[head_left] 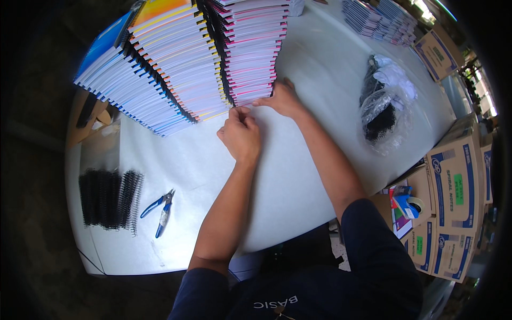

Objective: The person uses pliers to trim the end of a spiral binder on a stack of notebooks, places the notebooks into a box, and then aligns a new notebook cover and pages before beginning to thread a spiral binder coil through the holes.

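Three tall stacks of spiral notebooks stand at the far side of the table: a blue-covered stack (114, 80), a yellow-orange stack (181, 58) and a pink-edged stack (256, 48). At the near foot of the pink-edged stack, my left hand (240, 136) is closed, its fingertips pinched together close to the lowest notebooks; whatever they hold is too small to make out. My right hand (285, 100) rests against that stack's lower right corner. Its thumb points left along the near edge, and its fingers are spread, partly hidden beside the stack.
Black plastic spiral coils (106, 200) lie at the left, beside blue-handled cutting pliers (162, 210). A clear plastic bag (384, 106) of black coils sits at the right. More notebooks (378, 21) are piled far right. Cardboard boxes (453, 181) and a tape dispenser (408, 205) stand beyond the table's right edge.
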Demonstrator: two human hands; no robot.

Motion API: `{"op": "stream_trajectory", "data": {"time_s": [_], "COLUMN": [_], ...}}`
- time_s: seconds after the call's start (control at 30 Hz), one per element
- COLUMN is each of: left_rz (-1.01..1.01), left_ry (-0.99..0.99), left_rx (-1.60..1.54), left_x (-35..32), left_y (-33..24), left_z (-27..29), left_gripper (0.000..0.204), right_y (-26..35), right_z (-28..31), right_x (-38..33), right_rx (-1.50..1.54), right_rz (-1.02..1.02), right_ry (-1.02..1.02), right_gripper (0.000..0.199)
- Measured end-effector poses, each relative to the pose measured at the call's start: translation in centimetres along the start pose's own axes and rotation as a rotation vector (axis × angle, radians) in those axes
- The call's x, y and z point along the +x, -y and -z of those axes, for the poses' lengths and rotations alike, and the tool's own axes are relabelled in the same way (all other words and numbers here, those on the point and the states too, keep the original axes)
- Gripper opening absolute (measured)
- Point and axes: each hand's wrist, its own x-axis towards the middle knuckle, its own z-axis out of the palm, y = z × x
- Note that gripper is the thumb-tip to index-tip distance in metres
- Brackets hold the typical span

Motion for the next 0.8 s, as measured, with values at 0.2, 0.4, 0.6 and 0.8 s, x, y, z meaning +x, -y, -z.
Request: {"op": "stream_trajectory", "data": {"time_s": [0.2, 0.4, 0.6, 0.8], "left_rz": [-0.06, -0.021, 0.014, -0.014], "left_ry": [-0.043, -0.022, 0.044, 0.035], "left_rx": [0.081, 0.009, 0.009, 0.084], "left_x": [-0.1, 0.4, 0.4, 0.1], "left_y": [-0.4, -0.2, 0.0, -0.2], "left_z": [0.3, 0.7, 0.7, 0.6], "left_gripper": [0.017, 0.015, 0.014, 0.014], "right_y": [0.4, -1.9, 3.4, 4.8], "right_z": [0.3, 0.9, 1.7, 2.8], "right_x": [0.0, 1.5, 5.7, 5.1], "right_rx": [0.02, 0.693, 1.237, 1.326], "right_rz": [-0.001, 0.031, -0.008, 0.082], "right_ry": [0.057, 0.026, -0.339, -0.163], "right_gripper": [0.056, 0.067, 0.055, 0.057]}}
